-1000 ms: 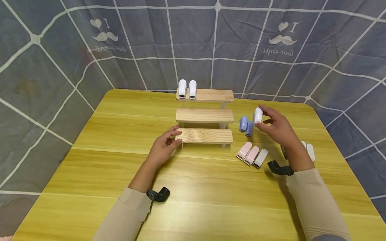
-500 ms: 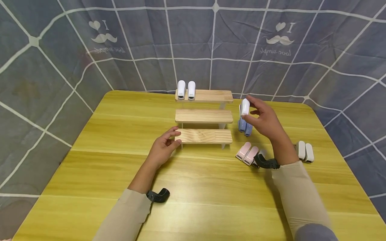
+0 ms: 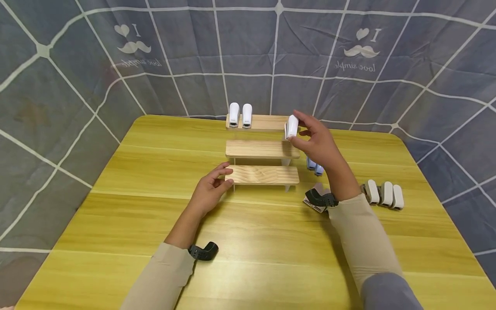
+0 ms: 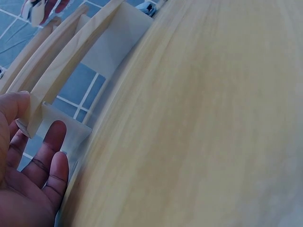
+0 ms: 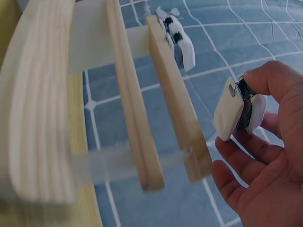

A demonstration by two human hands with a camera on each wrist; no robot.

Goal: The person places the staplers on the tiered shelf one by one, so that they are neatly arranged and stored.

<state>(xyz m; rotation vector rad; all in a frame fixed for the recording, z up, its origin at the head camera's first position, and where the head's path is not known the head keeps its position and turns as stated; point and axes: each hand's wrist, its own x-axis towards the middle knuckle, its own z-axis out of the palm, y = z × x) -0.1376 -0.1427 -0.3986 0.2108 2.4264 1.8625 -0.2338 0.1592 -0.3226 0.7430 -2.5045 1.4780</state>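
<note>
My right hand (image 3: 318,142) pinches a white mini stapler (image 3: 292,125) between thumb and fingers, over the right end of the top step. In the right wrist view the stapler (image 5: 228,109) hangs upright off the fingertips, just beyond that step (image 5: 182,101). My left hand (image 3: 208,189) grips the left end of the lowest step of a three-step wooden stand (image 3: 263,174); its thumb (image 4: 20,101) rests on the board, other fingers below. On the left part of the top step, two white staplers (image 3: 234,114) stand side by side.
Right of the stand lie blue staplers (image 3: 319,170), partly behind my right arm. Pink staplers (image 3: 318,189) lie nearer, mostly covered by the black wrist strap (image 3: 321,198). Several whitish staplers (image 3: 386,193) form a row farther right. A grey curtain (image 3: 248,51) hangs behind the table.
My right hand has carried the white stapler leftward and up, from beside the blue staplers to the top step's right end. My left hand stays on the lowest step.
</note>
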